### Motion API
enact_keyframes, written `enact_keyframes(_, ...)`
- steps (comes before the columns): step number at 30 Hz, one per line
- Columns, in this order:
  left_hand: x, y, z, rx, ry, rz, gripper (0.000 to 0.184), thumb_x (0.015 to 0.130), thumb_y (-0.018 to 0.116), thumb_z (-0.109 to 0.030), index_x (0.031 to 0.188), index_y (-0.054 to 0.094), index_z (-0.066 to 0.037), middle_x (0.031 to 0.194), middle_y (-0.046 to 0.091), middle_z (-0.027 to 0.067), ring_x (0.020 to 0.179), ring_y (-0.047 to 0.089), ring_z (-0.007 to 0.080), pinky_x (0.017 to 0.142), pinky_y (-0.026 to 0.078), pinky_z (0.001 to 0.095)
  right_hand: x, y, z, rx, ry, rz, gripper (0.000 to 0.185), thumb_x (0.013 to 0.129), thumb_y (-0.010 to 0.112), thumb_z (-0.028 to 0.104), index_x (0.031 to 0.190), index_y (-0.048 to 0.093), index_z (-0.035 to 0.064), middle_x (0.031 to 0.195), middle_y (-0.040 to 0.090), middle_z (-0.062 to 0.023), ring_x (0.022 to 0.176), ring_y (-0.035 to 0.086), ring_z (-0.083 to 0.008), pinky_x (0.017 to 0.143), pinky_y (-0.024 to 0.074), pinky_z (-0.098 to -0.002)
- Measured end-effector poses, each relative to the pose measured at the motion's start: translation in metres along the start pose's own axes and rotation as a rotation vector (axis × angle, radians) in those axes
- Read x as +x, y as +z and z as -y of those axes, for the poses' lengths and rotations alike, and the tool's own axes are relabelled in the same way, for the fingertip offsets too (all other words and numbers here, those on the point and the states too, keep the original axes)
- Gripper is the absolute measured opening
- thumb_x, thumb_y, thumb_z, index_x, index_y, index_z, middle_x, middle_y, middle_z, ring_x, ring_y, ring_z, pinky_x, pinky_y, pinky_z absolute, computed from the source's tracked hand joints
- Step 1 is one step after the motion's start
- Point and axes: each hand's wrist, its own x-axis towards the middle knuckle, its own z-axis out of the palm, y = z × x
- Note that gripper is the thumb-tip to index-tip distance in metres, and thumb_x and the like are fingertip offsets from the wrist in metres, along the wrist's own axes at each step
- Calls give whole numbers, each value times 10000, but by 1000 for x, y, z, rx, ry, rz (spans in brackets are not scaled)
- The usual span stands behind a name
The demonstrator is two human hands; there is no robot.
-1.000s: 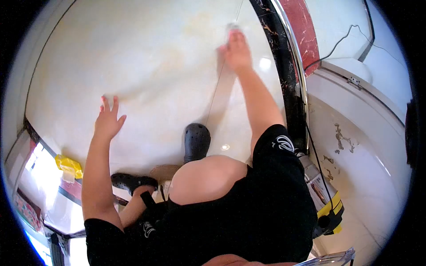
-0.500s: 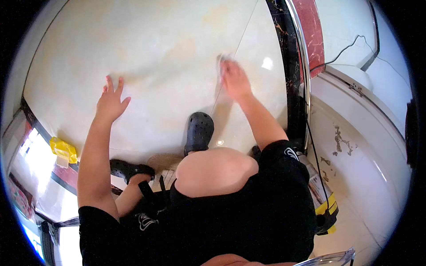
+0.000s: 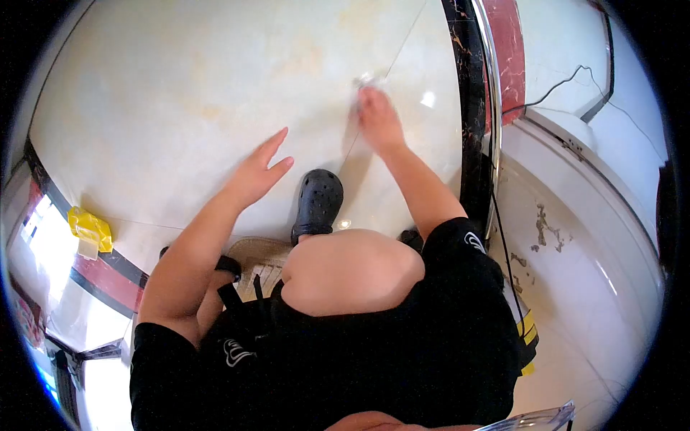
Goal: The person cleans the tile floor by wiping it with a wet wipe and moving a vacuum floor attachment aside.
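My right hand (image 3: 379, 123) is low over the glossy cream tiles (image 3: 180, 65), its fingers closed on a small crumpled white wipe or tissue (image 3: 364, 80). The cloth's edge sticks out past my fingertips, beside a thin tile joint. My left hand (image 3: 256, 174) hangs above the tiles, to the left of my dark clog (image 3: 318, 201). Its fingers are stretched out with the thumb apart, and nothing is in it.
A yellow soft packet (image 3: 90, 228) lies at the left by the dark floor border. On the right run a black marble strip (image 3: 471, 108), a metal rail (image 3: 491, 65) and a black cable (image 3: 507, 262). A beige mat (image 3: 260, 255) is partly under me.
My left hand has swung right and back toward my body, nearer the clog. My right hand stays in almost the same place with the white wipe. The view has shifted slightly.
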Motion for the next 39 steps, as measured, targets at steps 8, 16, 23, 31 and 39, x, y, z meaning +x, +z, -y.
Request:
enact_keyframes(8, 0, 3, -19, -699, -240, 80, 642, 922, 499, -391, 1444, 244, -118, 1477, 283, 109, 1342, 302, 240, 1100, 218, 364, -1, -15, 6, -53, 15, -222, 426, 839, 541, 152, 1243, 465, 41, 1251, 458, -109, 1153, 448, -297, 993, 387, -379)
enact_keyframes(16, -6, -13, -16, -778, -267, 77, 624, 944, 434, -433, 1445, 232, -122, 1456, 322, 106, 1306, 363, 231, 1086, 237, 387, -67, 2, -37, -146, -117, 82, 511, 816, 559, 197, 1264, 412, 2, 1255, 434, -170, 1185, 412, -325, 1028, 348, -401)
enact_keyframes(23, -10, -11, -18, -781, -313, 48, 607, 945, 423, -439, 1436, 256, -123, 1448, 335, 109, 1294, 376, 237, 1086, 236, 388, -73, 10, -50, -223, 7, -30, 523, 865, 498, 245, 1315, 391, 1, 1308, 415, -165, 1258, 349, -322, 1066, 311, -392)
enact_keyframes(31, -7, -9, -20, -775, -299, 81, 600, 946, 424, -430, 1432, 266, -116, 1440, 346, 110, 1290, 380, 240, 1080, 249, 387, -65, 8, -36, -203, 67, -100, 540, 860, 509, 243, 1329, 379, 9, 1336, 385, -159, 1240, 372, -324, 1062, 321, -387)
enact_keyframes(39, -12, -16, -10, -770, -290, 65, 608, 943, 428, -439, 1429, 268, -112, 1442, 344, 105, 1284, 386, 233, 1073, 254, 377, -47, -1, -43, -220, 92, -74, 580, 875, 487, 290, 1366, 333, 22, 1385, 328, -155, 1285, 327, -317, 1064, 313, -400)
